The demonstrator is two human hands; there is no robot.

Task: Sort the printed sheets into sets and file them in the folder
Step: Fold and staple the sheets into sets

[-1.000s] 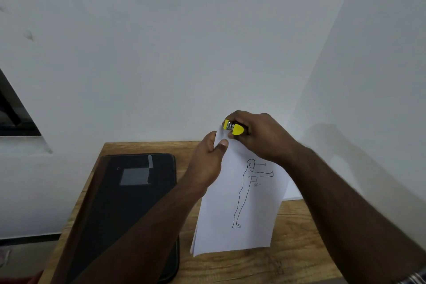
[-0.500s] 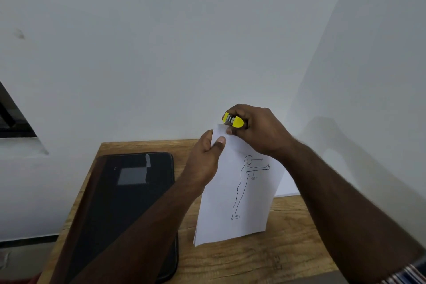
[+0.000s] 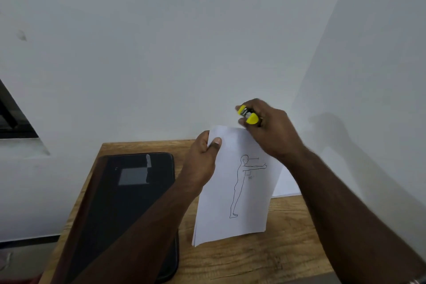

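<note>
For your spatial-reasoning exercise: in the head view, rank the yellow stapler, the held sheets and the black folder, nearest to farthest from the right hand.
1. Yellow stapler: gripped in the right hand.
2. Held sheets: just below it, pinched by the left hand.
3. Black folder: far left on the table.

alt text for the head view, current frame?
A person's left hand holds a set of printed sheets, top page showing a line-drawn standing figure, upright over a wooden table, while the right hand grips a small yellow stapler just above their top edge. A black folder lies at left.
</note>
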